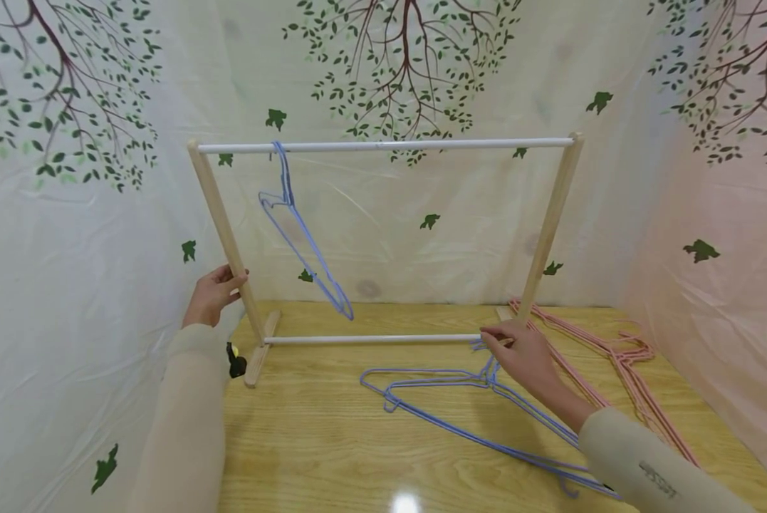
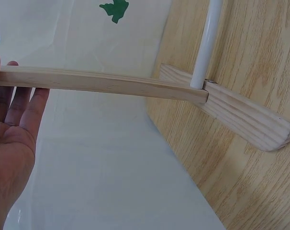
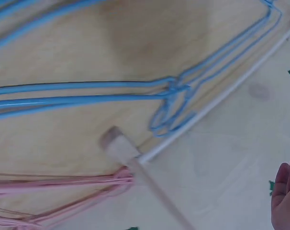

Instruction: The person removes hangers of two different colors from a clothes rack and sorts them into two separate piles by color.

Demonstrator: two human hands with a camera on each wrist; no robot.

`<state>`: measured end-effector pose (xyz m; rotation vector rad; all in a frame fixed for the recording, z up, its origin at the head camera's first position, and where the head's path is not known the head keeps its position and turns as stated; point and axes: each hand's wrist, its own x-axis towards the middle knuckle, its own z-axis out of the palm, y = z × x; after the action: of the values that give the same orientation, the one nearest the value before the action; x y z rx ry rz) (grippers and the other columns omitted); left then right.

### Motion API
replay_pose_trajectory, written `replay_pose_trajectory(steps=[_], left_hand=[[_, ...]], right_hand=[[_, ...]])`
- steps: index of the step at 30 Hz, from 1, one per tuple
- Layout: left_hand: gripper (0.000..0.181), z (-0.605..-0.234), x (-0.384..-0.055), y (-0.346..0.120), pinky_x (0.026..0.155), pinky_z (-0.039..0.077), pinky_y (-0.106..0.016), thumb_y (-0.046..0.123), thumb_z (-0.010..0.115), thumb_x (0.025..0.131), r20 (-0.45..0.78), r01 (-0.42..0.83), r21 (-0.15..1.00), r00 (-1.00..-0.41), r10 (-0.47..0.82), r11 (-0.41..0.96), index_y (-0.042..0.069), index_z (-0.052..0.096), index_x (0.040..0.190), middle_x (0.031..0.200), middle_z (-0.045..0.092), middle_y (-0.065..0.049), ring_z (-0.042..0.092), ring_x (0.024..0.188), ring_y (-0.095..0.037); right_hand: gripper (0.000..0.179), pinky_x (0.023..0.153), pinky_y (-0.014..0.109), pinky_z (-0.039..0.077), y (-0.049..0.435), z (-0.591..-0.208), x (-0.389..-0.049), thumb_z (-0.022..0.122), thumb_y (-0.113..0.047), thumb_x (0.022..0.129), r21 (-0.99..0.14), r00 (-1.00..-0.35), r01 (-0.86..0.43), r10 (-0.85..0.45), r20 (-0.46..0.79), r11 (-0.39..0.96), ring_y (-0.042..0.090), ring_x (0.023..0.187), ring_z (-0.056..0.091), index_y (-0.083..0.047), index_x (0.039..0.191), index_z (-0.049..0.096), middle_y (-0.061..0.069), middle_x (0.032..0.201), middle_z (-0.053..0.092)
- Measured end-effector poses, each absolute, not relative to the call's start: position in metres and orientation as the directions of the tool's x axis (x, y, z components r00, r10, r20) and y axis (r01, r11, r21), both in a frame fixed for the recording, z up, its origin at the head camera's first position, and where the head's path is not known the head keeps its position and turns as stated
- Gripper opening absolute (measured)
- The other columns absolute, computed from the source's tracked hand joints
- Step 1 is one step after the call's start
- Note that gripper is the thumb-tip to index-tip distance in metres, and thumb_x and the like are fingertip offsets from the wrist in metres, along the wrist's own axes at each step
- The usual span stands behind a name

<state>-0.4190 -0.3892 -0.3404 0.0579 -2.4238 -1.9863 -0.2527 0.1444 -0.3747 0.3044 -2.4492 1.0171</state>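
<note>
My left hand (image 1: 210, 293) holds the left wooden post (image 1: 219, 206) of a small clothes rack, thumb on one side and fingers on the other. In the left wrist view, the fingers of the left hand (image 2: 16, 129) pass behind that post (image 2: 106, 82). Blue hangers (image 1: 312, 249) hang near the left end of the white top rail (image 1: 389, 145). My right hand (image 1: 524, 356) is over the hooks of several blue hangers (image 1: 447, 424) lying on the table. Nothing shows in the fingers of the right hand (image 3: 286, 191) in the right wrist view, and the hangers (image 3: 87, 99) lie apart from it.
Pink hangers (image 1: 633, 370) lie on the wooden table (image 1: 306, 427) at the right, by the rack's right post (image 1: 552, 221). A white lower rail (image 1: 370, 339) joins the two posts. A small black object (image 1: 236, 362) is beside the left foot. Leaf-printed sheeting (image 1: 383, 235) encloses the back and sides.
</note>
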Motion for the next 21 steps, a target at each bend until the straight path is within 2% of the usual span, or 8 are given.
replay_pose_trajectory(steps=[8, 16, 21], left_hand=[[0.058, -0.34, -0.418, -0.39, 0.111, 0.037, -0.047, 0.021, 0.053, 0.105, -0.01, -0.014, 0.979, -1.0, -0.022, 0.203, 0.005, 0.03, 0.156, 0.153, 0.038, -0.021, 0.039, 0.138, -0.034], [0.058, -0.339, -0.416, -0.389, 0.111, 0.037, -0.047, 0.02, 0.053, 0.104, -0.016, -0.022, 0.98, -0.999, -0.031, 0.199, 0.004, 0.03, 0.155, 0.153, 0.039, -0.021, 0.039, 0.137, -0.033], [0.058, -0.339, -0.416, -0.389, 0.111, 0.037, -0.047, 0.021, 0.054, 0.104, -0.014, -0.02, 0.98, -0.999, -0.033, 0.196, 0.005, 0.032, 0.155, 0.152, 0.039, -0.021, 0.04, 0.136, -0.033]], right_hand=[[0.021, 0.068, 0.032, 0.059, 0.095, -0.334, -0.286, 0.069, -0.02, 0.095, -0.629, -0.846, -0.422, -0.036, 0.531, 0.653, 0.02, 0.086, 0.068, -0.005, 0.108, 0.076, 0.007, 0.096, 0.073], [0.021, 0.072, 0.036, 0.058, 0.035, -0.295, -0.314, 0.07, -0.02, 0.093, -0.639, -0.799, -0.486, -0.008, 0.601, 0.596, 0.02, 0.083, 0.069, -0.006, 0.106, 0.078, 0.007, 0.098, 0.074], [0.02, 0.076, 0.036, 0.056, 0.001, -0.278, -0.327, 0.071, -0.021, 0.093, -0.645, -0.793, -0.488, 0.01, 0.609, 0.588, 0.02, 0.082, 0.07, -0.007, 0.105, 0.078, 0.007, 0.097, 0.075]])
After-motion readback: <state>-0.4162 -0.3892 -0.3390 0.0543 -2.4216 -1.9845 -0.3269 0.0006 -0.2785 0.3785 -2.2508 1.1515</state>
